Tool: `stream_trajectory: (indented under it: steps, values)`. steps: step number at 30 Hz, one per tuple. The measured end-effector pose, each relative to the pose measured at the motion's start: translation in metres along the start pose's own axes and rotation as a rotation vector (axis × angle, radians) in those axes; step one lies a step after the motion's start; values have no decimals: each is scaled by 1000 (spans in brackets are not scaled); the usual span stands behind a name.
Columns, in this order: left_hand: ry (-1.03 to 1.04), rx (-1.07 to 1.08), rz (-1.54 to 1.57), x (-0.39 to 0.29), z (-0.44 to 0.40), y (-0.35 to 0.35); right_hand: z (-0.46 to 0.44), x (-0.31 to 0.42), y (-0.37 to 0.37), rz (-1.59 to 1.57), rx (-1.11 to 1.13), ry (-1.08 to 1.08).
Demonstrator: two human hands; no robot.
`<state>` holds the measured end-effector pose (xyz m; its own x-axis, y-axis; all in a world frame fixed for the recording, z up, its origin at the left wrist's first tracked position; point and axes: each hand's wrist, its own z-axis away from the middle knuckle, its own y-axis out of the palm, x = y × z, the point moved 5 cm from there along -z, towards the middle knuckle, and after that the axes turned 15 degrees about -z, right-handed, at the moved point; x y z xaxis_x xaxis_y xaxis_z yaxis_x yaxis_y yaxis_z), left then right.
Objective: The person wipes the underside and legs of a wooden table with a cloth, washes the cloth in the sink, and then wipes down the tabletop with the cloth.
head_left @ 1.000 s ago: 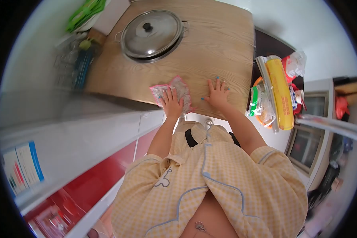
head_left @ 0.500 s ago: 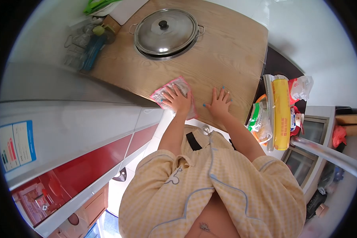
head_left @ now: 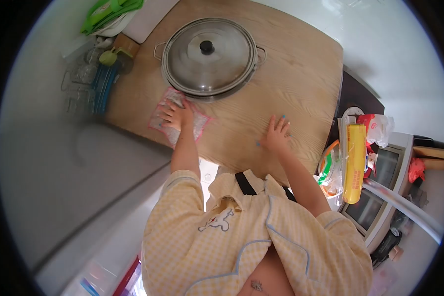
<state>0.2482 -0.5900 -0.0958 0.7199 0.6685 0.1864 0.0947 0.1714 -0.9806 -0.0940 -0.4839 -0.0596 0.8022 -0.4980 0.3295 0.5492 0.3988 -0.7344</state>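
My left hand (head_left: pixel 178 116) lies flat with fingers spread on a pink-edged cleaning cloth (head_left: pixel 200 123), pressing it to the wooden tabletop (head_left: pixel 232 133). The cloth is spread out near the table's left edge, its far corner close to the lidded pan. Part of the cloth is hidden under the hand. My right hand (head_left: pixel 275 137) rests palm down on the bare wood, fingers apart, with nothing in it. Beyond both hands stands a wide steel pan with a domed metal lid (head_left: pixel 207 59), a black knob and two side handles.
Glass mugs (head_left: pixel 81 98), a blue rack (head_left: pixel 103 89) and a green-lidded jar (head_left: pixel 108 58) crowd the left side. On the right are a yellow cling-film box (head_left: pixel 355 163) and plastic bags (head_left: pixel 377 130). A white cabinet surface (head_left: pixel 74 182) flanks my left arm.
My left hand has slid the cloth leftward and farther from my body, toward the pan. My right hand stays flat on the table. The camera view has shifted somewhat.
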Motion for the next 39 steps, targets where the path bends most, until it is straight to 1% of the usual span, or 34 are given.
stream_trajectory:
  steps: [2, 4, 8, 10, 11, 13, 17, 19, 20, 22, 23, 25, 26, 28, 29, 31, 32, 34, 35, 37, 38, 39]
  values:
    - [0, 3, 0, -1, -36, 1, -5, -5, 6, 27, -10, 61]
    - [-20, -62, 7, -3, -60, -4, -2, -4, 4, 65, -39, 18]
    - [4, -65, -8, -7, -93, -10, -4, -3, 6, 68, -28, 23]
    - [139, -79, 1, -13, -120, -11, -6, -8, 8, 63, -58, 14]
    - [146, -77, 1, -16, -129, -8, -8, -11, 9, 61, -59, 22]
    - [167, -116, -7, -19, -137, -7, -3, -12, 9, 42, -96, -75]
    - [184, -111, 14, -18, -132, -11, -3, -11, 8, 30, -112, -70]
    - [261, -105, -70, -19, -117, -8, -3, -12, 8, 21, -83, -64]
    - [260, -112, -64, -19, -106, -5, -3, -13, 6, 20, -91, -68]
    - [355, -158, -38, -23, -74, 2, 1, -9, 4, 25, -67, -60]
    - [352, -170, -34, -23, -58, 5, 3, -6, 0, 20, -76, -68]
    - [367, -99, -67, -31, -22, 6, 7, -2, -5, 10, -33, -40]
    - [368, -116, -55, -36, -4, 2, 8, 0, -7, 3, -51, -47]
    - [369, -66, 33, -45, 34, -5, 10, -2, -7, -10, -21, -57]
    - [373, -76, 46, -51, 54, -8, 12, -4, -8, -12, -38, -59]
    - [453, -49, 93, -67, 90, -12, 13, -11, -4, -17, -57, -135]
    - [464, -65, 102, -76, 105, -14, 12, -19, -3, -27, -77, -135]
    - [550, -170, 62, -91, 131, -8, 13, -33, 7, -11, -46, -305]
    - [561, -179, 70, -93, 137, -9, 14, -45, 12, -15, -61, -301]
    - [696, -116, 58, -102, 155, -17, 26, -60, 17, -11, 22, -408]
    - [697, -122, 69, -104, 166, -22, 34, -71, 18, -6, 11, -409]
    - [813, -124, 61, -111, 182, -22, 46, -79, 17, -4, -7, -427]
